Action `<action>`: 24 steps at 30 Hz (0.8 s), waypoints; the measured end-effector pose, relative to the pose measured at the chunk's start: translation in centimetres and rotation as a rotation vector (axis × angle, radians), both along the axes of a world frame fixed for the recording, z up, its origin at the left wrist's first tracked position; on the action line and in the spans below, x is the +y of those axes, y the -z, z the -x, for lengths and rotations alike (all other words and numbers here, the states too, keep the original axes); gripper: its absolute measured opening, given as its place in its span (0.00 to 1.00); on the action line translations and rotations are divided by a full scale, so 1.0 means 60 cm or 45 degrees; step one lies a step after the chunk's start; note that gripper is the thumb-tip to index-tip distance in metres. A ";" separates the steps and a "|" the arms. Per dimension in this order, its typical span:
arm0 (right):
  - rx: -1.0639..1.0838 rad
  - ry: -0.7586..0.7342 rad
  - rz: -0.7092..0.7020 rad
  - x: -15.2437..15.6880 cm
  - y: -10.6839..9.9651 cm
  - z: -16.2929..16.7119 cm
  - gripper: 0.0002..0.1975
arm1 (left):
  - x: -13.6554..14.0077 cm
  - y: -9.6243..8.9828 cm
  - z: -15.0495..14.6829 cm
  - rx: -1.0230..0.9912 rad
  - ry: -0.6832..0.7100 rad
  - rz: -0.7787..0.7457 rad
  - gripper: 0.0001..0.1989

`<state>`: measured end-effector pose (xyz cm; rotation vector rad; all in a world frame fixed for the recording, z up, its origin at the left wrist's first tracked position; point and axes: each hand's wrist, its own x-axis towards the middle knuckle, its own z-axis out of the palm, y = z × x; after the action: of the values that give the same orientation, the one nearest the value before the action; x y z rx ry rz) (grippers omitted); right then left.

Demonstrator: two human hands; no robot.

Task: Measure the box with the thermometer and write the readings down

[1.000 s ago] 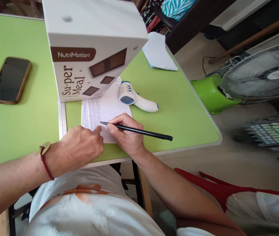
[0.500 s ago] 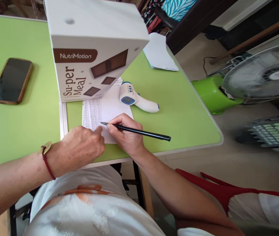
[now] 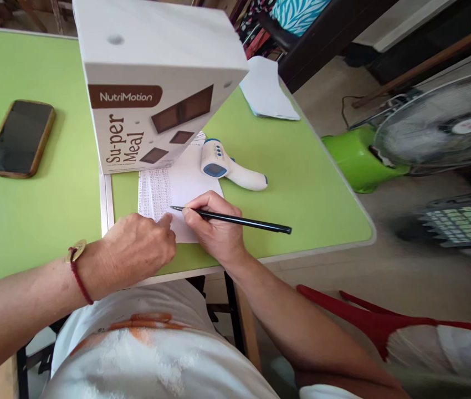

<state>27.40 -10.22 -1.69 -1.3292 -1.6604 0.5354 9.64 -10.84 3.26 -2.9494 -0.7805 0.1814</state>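
Observation:
A slim black pen [image 3: 244, 221] is pinched in my right hand [image 3: 218, 227], its tip at the edge of the rows of small handwritten characters. Under it lies a white sheet of paper [image 3: 192, 180], written on along its left side and bare on the right. My left hand [image 3: 139, 244] rests on the sheet's lower left corner, index finger pointing close to the pen tip, other fingers curled under and partly hidden. A tall white NutriMotion box [image 3: 136, 119] stands over the sheet's far part. Beside the sheet lies a white and blue infrared thermometer [image 3: 231, 169].
On the green table [image 3: 31, 221], a phone [image 3: 19, 138] in a brown case lies to the left. Folded white papers [image 3: 266, 88] sit at the far right edge. Beyond it are a green bucket [image 3: 347, 160] and a fan [image 3: 447, 122] on the floor side.
The pen tip has shifted very slightly right along the paper, and its back end has risen a little. My left hand stays in place on the sheet.

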 end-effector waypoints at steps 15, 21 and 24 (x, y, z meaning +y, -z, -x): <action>-0.029 -0.031 -0.020 0.000 0.004 0.000 0.06 | -0.001 0.000 0.004 0.022 -0.004 -0.003 0.16; -0.040 -0.028 -0.040 0.000 0.006 0.000 0.06 | 0.001 0.003 0.004 0.016 -0.009 -0.002 0.15; -0.036 -0.012 -0.041 0.000 0.005 -0.001 0.06 | 0.001 0.003 0.004 0.006 -0.001 -0.019 0.15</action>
<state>27.45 -10.19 -2.01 -1.3114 -1.6927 0.4953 9.39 -10.76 3.07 -2.9333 -0.7787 0.1818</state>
